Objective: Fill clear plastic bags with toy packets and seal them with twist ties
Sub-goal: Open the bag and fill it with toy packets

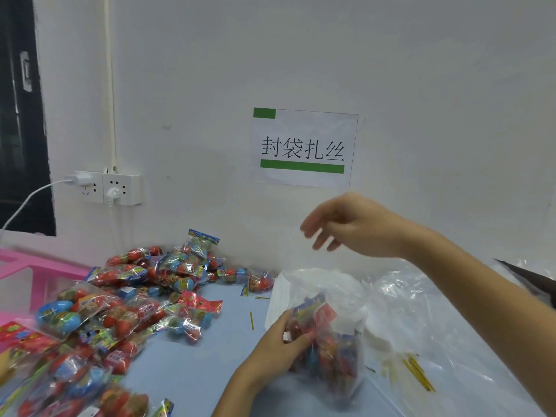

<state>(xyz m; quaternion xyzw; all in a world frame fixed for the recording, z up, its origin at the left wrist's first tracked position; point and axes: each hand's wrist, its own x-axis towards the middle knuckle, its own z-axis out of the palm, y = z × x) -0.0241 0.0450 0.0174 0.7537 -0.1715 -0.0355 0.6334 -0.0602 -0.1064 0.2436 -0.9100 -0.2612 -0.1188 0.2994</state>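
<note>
A clear plastic bag (328, 347) stuffed with toy packets stands on the blue table, motion-blurred. My left hand (281, 346) grips its left side. My right hand (346, 224) hovers high above the bag in front of the wall, fingers spread and pointing down, with nothing visible in it. A big heap of toy packets (126, 302) with red and blue eggs covers the table's left half. Yellow twist ties (416, 373) lie bundled under plastic to the right of the bag; a single loose tie (251, 320) lies to its left.
Empty clear bags (436, 302) are piled at the right. A pink tray (27, 272) sits at the far left. On the wall are a paper sign (304, 147) and a power socket (106, 188) with a white cable. A dark object (529, 276) pokes in at right.
</note>
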